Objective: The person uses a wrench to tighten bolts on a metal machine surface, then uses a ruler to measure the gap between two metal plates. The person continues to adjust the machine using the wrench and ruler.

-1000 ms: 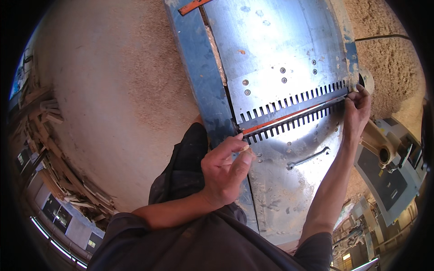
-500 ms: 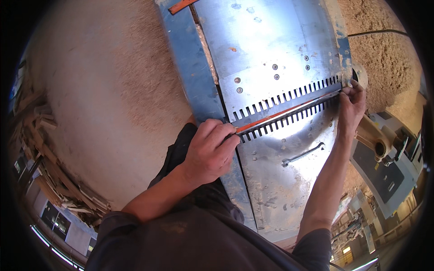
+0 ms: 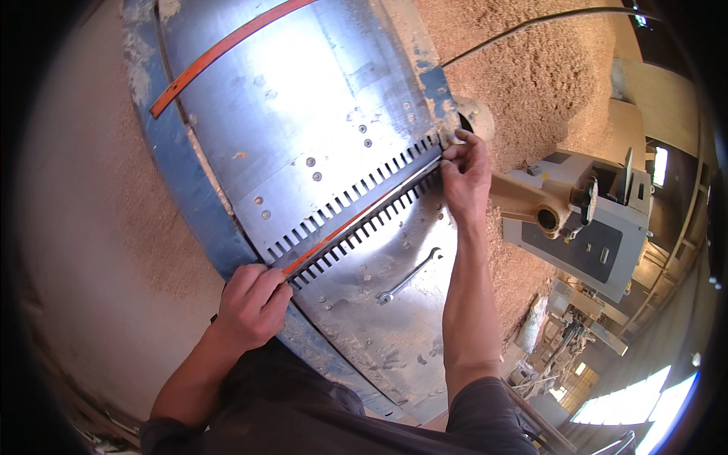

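Observation:
A long, narrow strip with an orange-red face, apparently a planer blade [image 3: 334, 236], lies along the gap between two comb-edged metal plates. My left hand [image 3: 256, 303] pinches its near-left end, thumb and fingers closed at the table's left edge. At the far-right end, my right hand [image 3: 468, 178] has its thumb and fingertips closed on the blade, by the right rim. A double-ended wrench [image 3: 411, 276] rests on the near metal plate [image 3: 379, 334], between my forearms. The far metal plate [image 3: 220, 136] carries several screws near its toothed edge.
Another orange strip [image 3: 227, 44] lies across the far plate. Blue side frame [image 3: 178, 186] borders the plates on the left. To the right are a sawdust heap [image 3: 516, 83], a black cable [image 3: 531, 23] and a grey machine [image 3: 565, 246] with a tan arm.
My view has swung rightward, so the table sits farther left and more of the far orange strip shows. Both hands remain at the same ends of the blade.

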`<control>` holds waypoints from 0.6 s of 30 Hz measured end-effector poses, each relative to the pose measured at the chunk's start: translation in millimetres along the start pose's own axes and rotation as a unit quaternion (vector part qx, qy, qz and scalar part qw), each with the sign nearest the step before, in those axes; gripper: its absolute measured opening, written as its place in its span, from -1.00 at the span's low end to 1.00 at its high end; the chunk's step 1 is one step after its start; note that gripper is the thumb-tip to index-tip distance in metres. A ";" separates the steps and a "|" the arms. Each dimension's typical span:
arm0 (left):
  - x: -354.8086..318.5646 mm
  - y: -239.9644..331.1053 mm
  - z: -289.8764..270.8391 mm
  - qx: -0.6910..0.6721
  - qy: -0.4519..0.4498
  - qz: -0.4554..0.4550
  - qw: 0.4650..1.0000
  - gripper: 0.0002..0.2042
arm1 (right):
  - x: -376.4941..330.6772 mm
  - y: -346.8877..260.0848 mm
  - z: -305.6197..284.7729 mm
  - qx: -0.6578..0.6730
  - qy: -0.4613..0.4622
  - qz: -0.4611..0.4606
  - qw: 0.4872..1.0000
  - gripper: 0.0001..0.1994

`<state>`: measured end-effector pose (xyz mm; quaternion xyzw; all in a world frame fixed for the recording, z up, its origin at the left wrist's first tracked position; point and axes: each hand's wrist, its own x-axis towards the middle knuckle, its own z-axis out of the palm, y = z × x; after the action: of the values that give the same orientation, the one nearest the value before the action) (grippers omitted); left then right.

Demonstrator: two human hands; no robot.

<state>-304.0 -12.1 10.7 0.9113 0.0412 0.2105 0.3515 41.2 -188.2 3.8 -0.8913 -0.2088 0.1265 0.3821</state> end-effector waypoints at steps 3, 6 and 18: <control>1.8 -0.7 0.3 -0.004 -0.008 0.006 1.000 -0.80 | 0.0 0.0 -1.5 -0.005 0.003 -0.005 1.000 -0.50; 2.1 -3.3 0.2 -0.010 -0.018 0.013 1.000 -0.79 | -0.4 0.3 -2.9 0.005 -0.020 0.012 1.000 -0.46; 2.9 -8.9 -1.1 -0.016 -0.027 0.033 0.999 -0.78 | -0.2 -8.4 6.1 -0.027 0.033 -0.007 0.999 -0.50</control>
<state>-301.3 -4.1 6.6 0.9117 -0.0019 0.1984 0.3598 36.4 -179.3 5.9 -0.9033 -0.2059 0.0889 0.3657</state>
